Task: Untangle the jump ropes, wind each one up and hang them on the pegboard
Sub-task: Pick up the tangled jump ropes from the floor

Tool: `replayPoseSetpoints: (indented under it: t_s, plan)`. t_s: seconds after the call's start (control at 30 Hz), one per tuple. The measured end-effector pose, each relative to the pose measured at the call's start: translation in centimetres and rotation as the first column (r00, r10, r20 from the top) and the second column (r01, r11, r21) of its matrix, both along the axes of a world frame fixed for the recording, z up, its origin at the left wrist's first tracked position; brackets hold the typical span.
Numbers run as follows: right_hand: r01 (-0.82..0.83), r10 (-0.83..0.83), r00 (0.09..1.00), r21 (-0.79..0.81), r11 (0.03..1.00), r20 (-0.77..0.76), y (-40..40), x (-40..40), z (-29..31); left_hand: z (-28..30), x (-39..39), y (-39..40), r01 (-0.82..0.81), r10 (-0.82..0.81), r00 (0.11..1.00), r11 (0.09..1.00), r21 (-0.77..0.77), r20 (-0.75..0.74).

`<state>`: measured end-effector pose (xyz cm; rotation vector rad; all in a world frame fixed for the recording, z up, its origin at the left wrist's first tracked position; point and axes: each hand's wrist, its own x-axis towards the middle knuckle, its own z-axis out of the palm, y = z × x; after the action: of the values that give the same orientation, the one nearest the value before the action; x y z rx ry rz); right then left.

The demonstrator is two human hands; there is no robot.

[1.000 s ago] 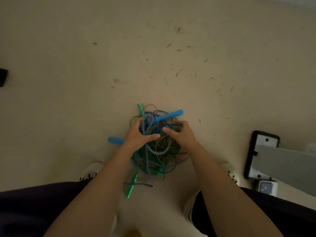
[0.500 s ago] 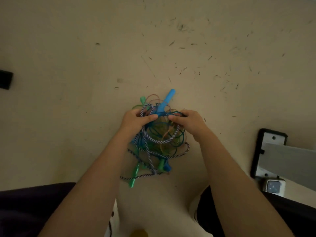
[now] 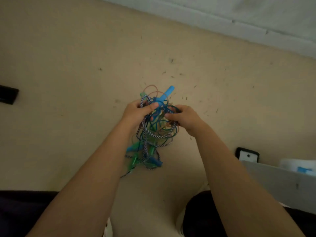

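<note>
A tangled bundle of jump ropes (image 3: 154,132) hangs in the air above the tan floor, held between both hands. It mixes a blue-and-white braided cord, thin green and orange cords, blue handles (image 3: 166,94) and green handles (image 3: 135,160). My left hand (image 3: 136,113) grips the bundle's upper left, thumb over the cords. My right hand (image 3: 183,117) pinches cords at the upper right. Loose loops and several handles dangle below the hands. No pegboard shows.
The tan floor (image 3: 68,65) is scattered with small dark specks. A pale wall base (image 3: 239,19) runs across the top right. A black-framed white object (image 3: 247,154) and a grey box (image 3: 282,182) sit at the right. A dark object (image 3: 7,94) lies at the left edge.
Both hands have lifted the tangled bundle off the floor, so it now hangs free. The view has tilted up, bringing the wall base into sight.
</note>
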<state>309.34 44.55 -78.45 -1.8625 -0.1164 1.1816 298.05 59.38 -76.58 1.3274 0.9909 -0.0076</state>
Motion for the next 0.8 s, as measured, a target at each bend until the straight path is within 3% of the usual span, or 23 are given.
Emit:
replayPoseSetpoints:
  t_s: [0.13,0.23,0.33,0.53,0.63,0.8]
  plan:
    - [0.110,-0.110,0.968,0.011,0.994,0.228,-1.4,0.2,6.6,6.5,-1.3,-0.2,-0.040,0.031,0.996,0.992,0.120,0.080]
    - [0.138,-0.173,0.902,0.114,0.984,0.395,-3.5,-1.4,12.8,12.0,-3.5,-1.6,-0.025,-0.004,0.987,0.983,0.180,0.158]
    - [0.094,-0.182,0.805,0.181,0.979,0.565,-6.3,-3.3,19.0,18.0,-6.1,-3.4,-0.035,-0.035,0.972,0.957,0.288,0.232]
    - [-0.021,-0.182,0.638,0.253,0.967,0.748,-11.1,-7.9,29.8,29.2,-11.3,-5.9,-0.013,-0.166,0.926,0.884,0.467,0.340]
    - [-0.029,-0.234,0.745,0.380,0.924,0.625,-13.4,-10.5,34.6,33.2,-14.1,-6.6,-0.066,-0.162,0.913,0.847,0.528,0.373]
    - [0.031,-0.334,0.870,0.636,0.771,0.363,-15.5,-13.4,39.5,36.3,-17.8,-6.9,-0.139,-0.150,0.890,0.809,0.571,0.430]
